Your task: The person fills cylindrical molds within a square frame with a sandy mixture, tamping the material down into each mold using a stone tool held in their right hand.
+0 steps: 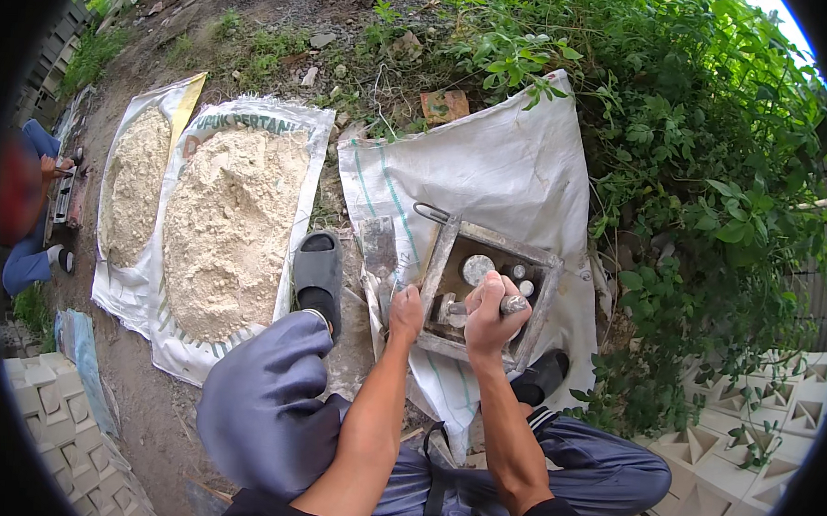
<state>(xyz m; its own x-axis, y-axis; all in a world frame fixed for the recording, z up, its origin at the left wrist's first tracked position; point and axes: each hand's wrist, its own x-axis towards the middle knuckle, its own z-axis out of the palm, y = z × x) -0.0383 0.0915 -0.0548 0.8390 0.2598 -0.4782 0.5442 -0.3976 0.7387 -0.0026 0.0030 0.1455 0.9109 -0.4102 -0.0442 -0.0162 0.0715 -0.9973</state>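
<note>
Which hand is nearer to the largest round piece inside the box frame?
The right. The right hand, gripping a grey tool, is just below the round piece in the picture; the left hand is farther away, by the frame's left side.

Bright diffuse daylight, soft shadows, glaring sky [782, 14] (a mere sliver, upper right), curved fisheye edges

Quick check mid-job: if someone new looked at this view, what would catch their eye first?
Probably the two pale powder heaps, spread on light sacks left of centre. Next, the weathered open box right of centre, with round metal pieces inside and the right hand gripping a hammer-like tool over it. Dense green plants fill the upper right.
</note>
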